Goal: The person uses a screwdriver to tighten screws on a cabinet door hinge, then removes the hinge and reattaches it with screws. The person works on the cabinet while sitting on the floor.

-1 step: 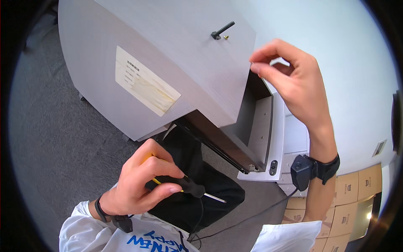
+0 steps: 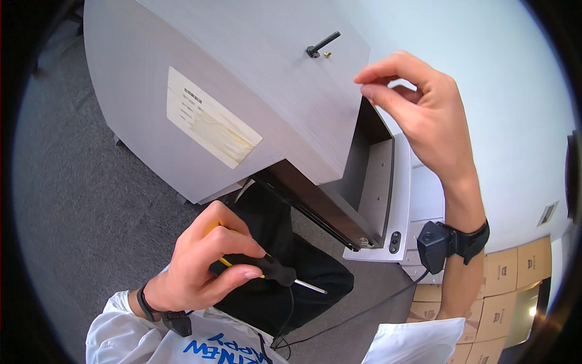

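My left hand is closed around the black and yellow handle of a screwdriver, low in front of me. Its short metal shaft points to the right, over my dark trouser leg. My right hand is raised at the cabinet's right edge, thumb and forefinger in a pinch; whatever lies between the tips is too small to make out. A light grey wooden cabinet fills the middle. On its top surface a black rod-shaped part sticks up from a small base, with a little brass-coloured screw beside it.
Below my right hand a drawer stands pulled out from the cabinet, dark inside. A paper label is stuck on the cabinet. Stacked cardboard boxes stand at the lower right by the white wall. A cable runs from my right wrist.
My right hand has shifted slightly up and to the left, its fingertips moving over the cabinet's edge. My left hand and the screwdriver have stayed put.
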A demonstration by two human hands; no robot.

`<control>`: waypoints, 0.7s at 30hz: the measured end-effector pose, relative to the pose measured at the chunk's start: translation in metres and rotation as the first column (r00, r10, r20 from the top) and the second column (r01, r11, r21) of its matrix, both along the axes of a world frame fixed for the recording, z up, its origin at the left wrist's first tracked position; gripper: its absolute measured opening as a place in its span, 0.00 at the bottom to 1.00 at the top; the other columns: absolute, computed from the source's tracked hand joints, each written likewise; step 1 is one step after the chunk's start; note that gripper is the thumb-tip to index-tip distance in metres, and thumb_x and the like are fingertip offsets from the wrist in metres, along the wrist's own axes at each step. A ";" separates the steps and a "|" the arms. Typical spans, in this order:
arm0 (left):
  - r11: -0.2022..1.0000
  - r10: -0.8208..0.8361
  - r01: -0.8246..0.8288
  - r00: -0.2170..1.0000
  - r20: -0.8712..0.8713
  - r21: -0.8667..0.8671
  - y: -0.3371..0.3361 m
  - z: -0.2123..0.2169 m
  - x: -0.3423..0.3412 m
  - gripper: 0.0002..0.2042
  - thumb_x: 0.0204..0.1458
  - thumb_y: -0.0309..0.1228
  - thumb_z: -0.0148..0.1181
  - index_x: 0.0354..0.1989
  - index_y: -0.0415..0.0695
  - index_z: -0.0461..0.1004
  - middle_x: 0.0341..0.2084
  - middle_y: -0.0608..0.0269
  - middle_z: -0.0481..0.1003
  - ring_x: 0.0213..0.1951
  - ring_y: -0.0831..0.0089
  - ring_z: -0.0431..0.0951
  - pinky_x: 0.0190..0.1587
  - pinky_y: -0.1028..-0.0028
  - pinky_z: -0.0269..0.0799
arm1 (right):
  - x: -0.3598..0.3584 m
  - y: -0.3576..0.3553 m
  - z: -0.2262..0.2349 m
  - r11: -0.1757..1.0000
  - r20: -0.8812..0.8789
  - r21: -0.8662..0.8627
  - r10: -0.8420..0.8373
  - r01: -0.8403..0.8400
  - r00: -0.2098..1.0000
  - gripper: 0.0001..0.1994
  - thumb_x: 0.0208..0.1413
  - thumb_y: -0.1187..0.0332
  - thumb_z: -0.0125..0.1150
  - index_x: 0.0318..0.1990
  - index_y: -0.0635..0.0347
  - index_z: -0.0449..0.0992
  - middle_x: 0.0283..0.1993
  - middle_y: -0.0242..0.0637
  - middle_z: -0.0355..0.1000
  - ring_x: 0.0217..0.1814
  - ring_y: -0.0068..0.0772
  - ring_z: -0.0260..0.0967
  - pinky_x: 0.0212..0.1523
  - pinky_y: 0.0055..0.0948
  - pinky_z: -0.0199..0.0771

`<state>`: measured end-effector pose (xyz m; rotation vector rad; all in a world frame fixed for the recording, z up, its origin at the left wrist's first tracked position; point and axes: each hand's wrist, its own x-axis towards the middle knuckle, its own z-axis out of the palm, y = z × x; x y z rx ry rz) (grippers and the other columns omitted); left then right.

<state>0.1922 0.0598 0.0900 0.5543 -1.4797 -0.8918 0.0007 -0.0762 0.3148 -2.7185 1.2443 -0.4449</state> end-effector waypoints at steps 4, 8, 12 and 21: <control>1.000 -0.003 0.003 1.000 -0.003 0.020 0.000 -0.002 0.001 0.12 0.54 0.36 0.72 0.42 0.46 0.79 0.36 0.58 0.70 0.34 0.69 0.74 0.35 0.73 0.70 | 0.008 -0.014 -0.010 0.999 0.061 -0.051 0.015 -0.011 0.998 0.06 0.60 0.79 0.61 0.39 0.65 0.84 0.39 0.34 0.79 0.40 0.25 0.77 0.43 0.23 0.79; 1.000 -0.003 0.003 1.000 -0.005 0.023 0.001 -0.004 0.001 0.12 0.53 0.37 0.73 0.41 0.48 0.80 0.36 0.59 0.69 0.34 0.70 0.73 0.35 0.73 0.70 | 0.013 -0.022 -0.019 0.992 0.092 -0.123 0.004 0.008 0.996 0.06 0.60 0.78 0.61 0.41 0.63 0.84 0.38 0.34 0.79 0.40 0.25 0.78 0.44 0.24 0.79; 0.999 -0.006 0.007 0.999 -0.032 0.036 0.001 -0.005 0.001 0.12 0.53 0.37 0.73 0.41 0.48 0.80 0.36 0.60 0.69 0.34 0.70 0.73 0.35 0.73 0.70 | 0.016 -0.023 -0.023 0.974 -0.006 -0.226 -0.009 0.007 1.000 0.10 0.59 0.77 0.63 0.48 0.60 0.80 0.38 0.35 0.80 0.41 0.27 0.79 0.45 0.25 0.80; 0.999 0.009 -0.007 0.999 -0.053 0.044 0.001 -0.007 -0.001 0.12 0.53 0.38 0.73 0.40 0.47 0.79 0.36 0.59 0.71 0.35 0.70 0.74 0.35 0.73 0.71 | 0.012 -0.017 -0.022 0.969 -0.003 -0.248 0.011 -0.011 1.000 0.15 0.57 0.78 0.64 0.52 0.58 0.76 0.41 0.36 0.81 0.46 0.28 0.80 0.47 0.27 0.80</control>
